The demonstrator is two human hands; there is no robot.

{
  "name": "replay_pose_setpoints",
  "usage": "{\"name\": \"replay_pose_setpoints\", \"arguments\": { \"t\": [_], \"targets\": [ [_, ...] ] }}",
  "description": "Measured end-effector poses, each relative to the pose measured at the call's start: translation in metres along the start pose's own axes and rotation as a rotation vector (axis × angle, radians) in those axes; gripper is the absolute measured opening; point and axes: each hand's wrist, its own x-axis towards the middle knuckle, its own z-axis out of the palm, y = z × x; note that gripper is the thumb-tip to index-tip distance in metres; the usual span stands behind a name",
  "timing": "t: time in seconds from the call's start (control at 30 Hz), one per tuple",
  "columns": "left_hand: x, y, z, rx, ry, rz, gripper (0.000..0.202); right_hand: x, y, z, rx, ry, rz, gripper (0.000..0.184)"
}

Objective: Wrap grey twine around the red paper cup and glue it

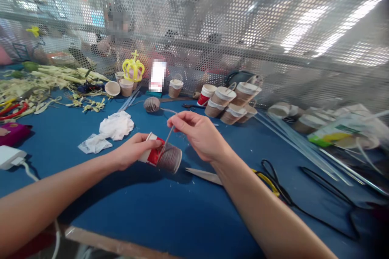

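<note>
Head view: cup in left hand, strand in right

Two hands over the near middle of the blue table point(136, 208). Left hand point(136, 150): fingers closed round one cup point(154, 156), thumb across its red-and-white part; cup tipped on its side, other end wound with grey yarn point(172, 158). Right hand point(198, 133): thumb and forefinger together, pinching the strand point(169, 133) that rises from the cup; remaining fingers curled. One white plug point(12, 157), left edge. One pair of scissors point(204, 175) just right of the cup, partly hidden by the right forearm point(243, 188).

Farther out: crumpled white tissue point(117, 126), left of the cup. One yarn ball point(152, 105) beyond the hands.

Back of table: one yellow crown point(133, 68), three brown cups point(126, 88) near it, one on its side. One lone cup point(175, 88), upright, mid-table. Right of that, a pile: one red cup point(207, 95), five wrapped cups point(223, 96). Perforated screen point(194, 20) behind all.
</note>
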Motion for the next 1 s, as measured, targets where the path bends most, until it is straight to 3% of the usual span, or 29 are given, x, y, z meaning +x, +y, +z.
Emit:
{"name": "replay_pose_setpoints", "arguments": {
  "t": [0.2,1.0],
  "targets": [
    [0.000,0.000,0.001,-0.136,-0.017,-0.049,0.021,0.000,-0.003,-0.002,-0.094,0.046,-0.064,0.015],
    [-0.007,0.000,0.001,-0.072,-0.057,0.054,0.018,0.007,0.016,-0.002,-0.267,0.064,0.032,0.016]
  ]
}}
